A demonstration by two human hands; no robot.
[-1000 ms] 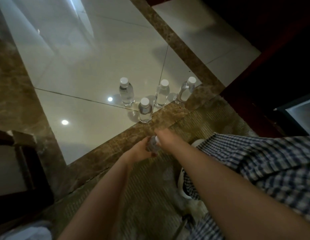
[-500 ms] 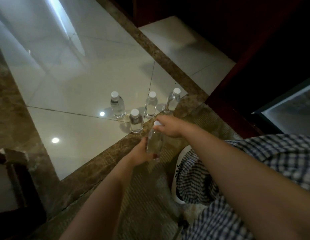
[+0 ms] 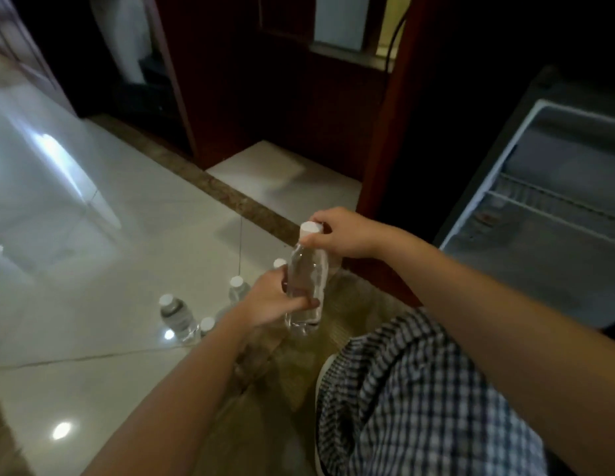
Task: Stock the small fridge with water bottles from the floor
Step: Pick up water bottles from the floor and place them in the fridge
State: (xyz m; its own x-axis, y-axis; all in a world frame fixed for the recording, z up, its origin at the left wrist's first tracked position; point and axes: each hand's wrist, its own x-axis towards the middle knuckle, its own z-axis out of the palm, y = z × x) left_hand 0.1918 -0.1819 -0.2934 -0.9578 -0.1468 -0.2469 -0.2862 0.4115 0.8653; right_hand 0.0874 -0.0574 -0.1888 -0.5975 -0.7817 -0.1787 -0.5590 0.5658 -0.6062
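I hold one clear water bottle (image 3: 306,280) with a white cap upright above the floor. My left hand (image 3: 270,300) wraps its lower body; my right hand (image 3: 340,231) pinches its neck just under the cap. Several more capped bottles stand on the glossy tile behind my left arm, the clearest being the leftmost bottle (image 3: 175,314); others are partly hidden by my hand and wrist. The small fridge (image 3: 525,159) is open at the right, with a wire shelf (image 3: 553,204) inside and nothing visible on it.
Dark red wooden cabinetry (image 3: 378,139) stands between the tiles and the fridge. A brown marble strip (image 3: 237,201) crosses the floor. My knee in checked cloth (image 3: 419,389) fills the lower right, above a patterned mat (image 3: 354,304).
Both hands have lifted the bottle higher off the floor. My view has swung up and right, so the floor bottles sit lower left and the open fridge interior shows.
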